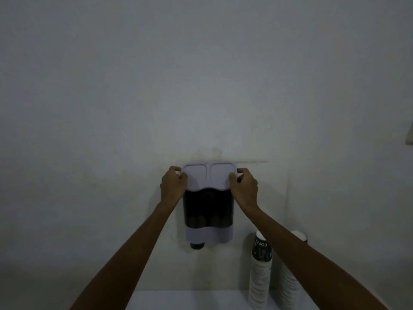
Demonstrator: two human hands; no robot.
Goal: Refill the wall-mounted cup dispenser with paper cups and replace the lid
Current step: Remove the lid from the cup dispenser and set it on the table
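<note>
The lid sits atop the wall-mounted cup dispenser, long axis left–right – left hand and right hand pinch its opposite ends; paper cup stacks wait lower right.

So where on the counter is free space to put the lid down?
The counter looks bare below the dispenser, between the two forearms. The right side is crowded: two cup stacks stand there by the wall, partly behind the right arm. Both hands, left hand and right hand, grip the lid ends.
</note>
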